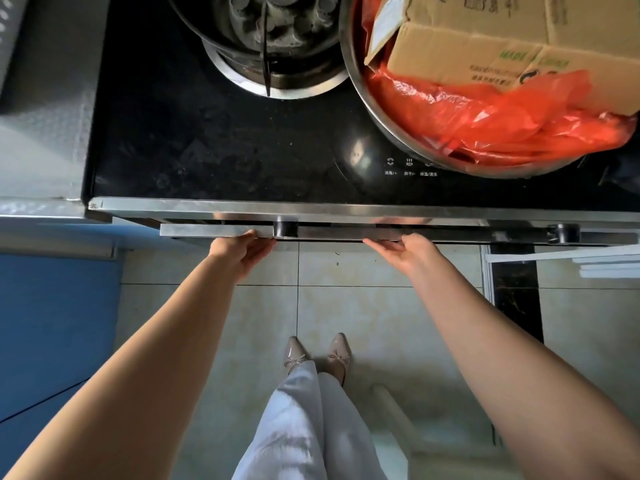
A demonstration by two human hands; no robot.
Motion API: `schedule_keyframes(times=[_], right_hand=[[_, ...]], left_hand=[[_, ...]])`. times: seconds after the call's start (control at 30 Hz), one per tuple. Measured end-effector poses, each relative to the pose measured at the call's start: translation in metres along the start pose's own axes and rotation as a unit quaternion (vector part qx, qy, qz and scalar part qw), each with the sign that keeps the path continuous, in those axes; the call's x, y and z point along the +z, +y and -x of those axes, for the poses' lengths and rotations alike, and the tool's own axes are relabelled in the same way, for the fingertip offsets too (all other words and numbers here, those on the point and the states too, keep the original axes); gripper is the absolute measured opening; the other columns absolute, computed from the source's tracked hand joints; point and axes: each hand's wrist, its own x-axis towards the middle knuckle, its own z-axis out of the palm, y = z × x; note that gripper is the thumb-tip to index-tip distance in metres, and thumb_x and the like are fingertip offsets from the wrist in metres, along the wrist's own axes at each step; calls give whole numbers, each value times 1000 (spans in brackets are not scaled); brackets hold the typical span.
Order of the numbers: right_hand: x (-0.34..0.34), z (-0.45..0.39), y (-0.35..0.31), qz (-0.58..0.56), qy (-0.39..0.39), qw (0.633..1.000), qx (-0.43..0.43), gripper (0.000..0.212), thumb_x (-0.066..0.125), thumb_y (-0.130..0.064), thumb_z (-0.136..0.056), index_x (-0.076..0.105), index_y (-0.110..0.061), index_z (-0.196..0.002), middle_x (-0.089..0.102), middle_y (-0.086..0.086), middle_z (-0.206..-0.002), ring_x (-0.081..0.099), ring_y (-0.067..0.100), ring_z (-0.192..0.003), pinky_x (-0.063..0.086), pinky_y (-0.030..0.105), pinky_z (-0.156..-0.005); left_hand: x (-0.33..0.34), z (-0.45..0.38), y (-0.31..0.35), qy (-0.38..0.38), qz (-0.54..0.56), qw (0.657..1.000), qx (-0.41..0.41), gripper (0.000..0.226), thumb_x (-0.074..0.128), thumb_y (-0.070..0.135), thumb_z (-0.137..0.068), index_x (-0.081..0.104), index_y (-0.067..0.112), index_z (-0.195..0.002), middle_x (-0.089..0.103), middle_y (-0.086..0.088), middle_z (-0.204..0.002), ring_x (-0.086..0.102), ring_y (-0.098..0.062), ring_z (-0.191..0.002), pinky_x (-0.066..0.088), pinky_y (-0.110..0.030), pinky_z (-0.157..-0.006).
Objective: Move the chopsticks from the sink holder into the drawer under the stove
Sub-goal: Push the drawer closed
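The drawer under the stove shows only as a long steel front bar (329, 233) below the black glass cooktop (214, 150). My left hand (239, 249) curls its fingers under the bar near its left end. My right hand (405, 249) grips the bar's underside nearer the middle. The drawer looks shut or barely out; its inside is hidden. No chopsticks and no sink holder are in view.
A gas burner with a dark pot (273, 39) sits at the back of the cooktop. A steel basin (377, 109) holding red plastic bags and a cardboard box overhangs the right side. Two black knobs (285, 228) stick out above the bar. Blue cabinet (52, 323) at left; tiled floor below.
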Motion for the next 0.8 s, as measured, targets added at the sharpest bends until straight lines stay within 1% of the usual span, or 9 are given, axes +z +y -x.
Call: schedule_keyframes(times=[0.17, 0.3, 0.37, 0.47, 0.57, 0.63, 0.7, 0.73, 0.8], right_hand=[[7, 2, -5, -12, 4, 1000, -24, 35, 18, -7, -104, 46, 3, -122, 52, 27, -130, 49, 44, -122, 38, 63, -99], [9, 4, -7, -38, -1, 999, -20, 39, 17, 13, -96, 45, 5, -121, 45, 28, -135, 41, 45, -128, 32, 62, -105], [10, 5, -7, -51, -18, 998, -32, 43, 14, 23, -88, 49, 7, -105, 40, 30, -138, 37, 48, -130, 28, 63, -106], [13, 9, -6, -56, -31, 997, -45, 44, 10, 26, -84, 49, 7, -82, 35, 34, -141, 35, 50, -130, 24, 63, -108], [14, 12, -7, -54, -29, 997, -43, 43, 8, 25, -84, 49, 12, -89, 31, 35, -144, 31, 51, -132, 21, 60, -111], [13, 13, -8, -51, -22, 998, -36, 47, 9, 24, -84, 48, 16, -109, 31, 34, -144, 31, 50, -133, 21, 59, -112], [12, 15, -8, -42, -25, 998, -38, 44, 12, 25, -85, 51, 13, -102, 35, 32, -142, 34, 49, -131, 23, 59, -111], [11, 14, -9, -33, -24, 998, -36, 40, 16, 25, -85, 52, 11, -95, 38, 31, -140, 37, 48, -130, 25, 59, -111], [8, 14, -9, -15, -27, 999, -30, 36, 21, 23, -88, 51, 10, -101, 53, 31, -122, 53, 43, -118, 28, 56, -111]], left_hand=[[2, 0, 1, -15, -6, 999, 33, 12, 49, 3, -100, 56, -5, -93, 70, -10, -54, 71, -17, -50, 53, -37, -88], [4, 1, 4, -22, -10, 998, 61, 13, 46, 0, -101, 55, -9, -104, 69, -19, -88, 71, -18, -55, 55, -34, -80], [8, 1, 3, -11, 0, 998, 68, 21, 45, -1, -101, 53, -9, -118, 66, -19, -94, 71, -19, -60, 56, -31, -74], [10, 1, 1, -7, 19, 997, 70, 28, 42, -2, -102, 50, -9, -128, 63, -18, -107, 68, -21, -76, 54, -32, -83], [4, 4, -2, -64, 24, 995, 69, 15, 46, -3, -100, 57, -8, -108, 67, -15, -97, 73, -16, -69, 53, -34, -94], [-1, 5, -3, -97, 20, 993, 62, 11, 48, -7, -97, 59, -4, -96, 66, -14, -92, 74, -13, -64, 59, -29, -86], [-1, 5, -1, -102, 11, 993, 60, 13, 48, -8, -97, 58, -2, -94, 65, -13, -92, 74, -12, -63, 60, -29, -85], [0, 6, 0, -97, 7, 994, 55, 14, 48, -10, -96, 58, -2, -93, 64, -13, -92, 74, -14, -64, 57, -31, -93], [3, 8, 1, -87, 0, 995, 50, 15, 47, -12, -95, 59, -4, -98, 65, -15, -97, 71, -20, -76, 49, -37, -103]])
